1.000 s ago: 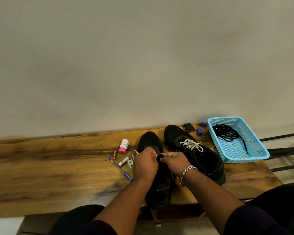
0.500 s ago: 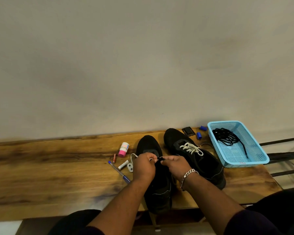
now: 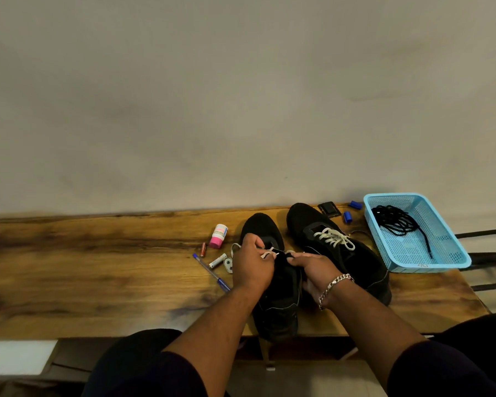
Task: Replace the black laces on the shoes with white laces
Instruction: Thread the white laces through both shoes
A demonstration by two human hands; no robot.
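Two black shoes stand on the wooden bench (image 3: pixel 98 267). The right shoe (image 3: pixel 355 259) carries a tied white lace (image 3: pixel 334 237). Over the left shoe (image 3: pixel 272 305) my left hand (image 3: pixel 251 267) pinches the end of a white lace (image 3: pixel 269 252) near the tongue. A loop of that lace shows left of my hand. My right hand (image 3: pixel 315 270), with a silver bracelet, grips the left shoe's upper edge at the eyelets. Black laces (image 3: pixel 398 222) lie bundled in the blue basket (image 3: pixel 447 262).
Left of the shoes lie a pink-and-white bottle (image 3: pixel 218 236), a small battery (image 3: pixel 203 249), a white cylinder (image 3: pixel 217 260) and a blue pen (image 3: pixel 211 272). Behind the right shoe sit a black wallet-like item (image 3: pixel 329 209) and two blue caps (image 3: pixel 347 216). The wall runs directly behind the bench.
My left hand has shifted slightly left and drawn the white lace end out. My right hand has dropped lower onto the shoe's upper. The camera has moved a little.
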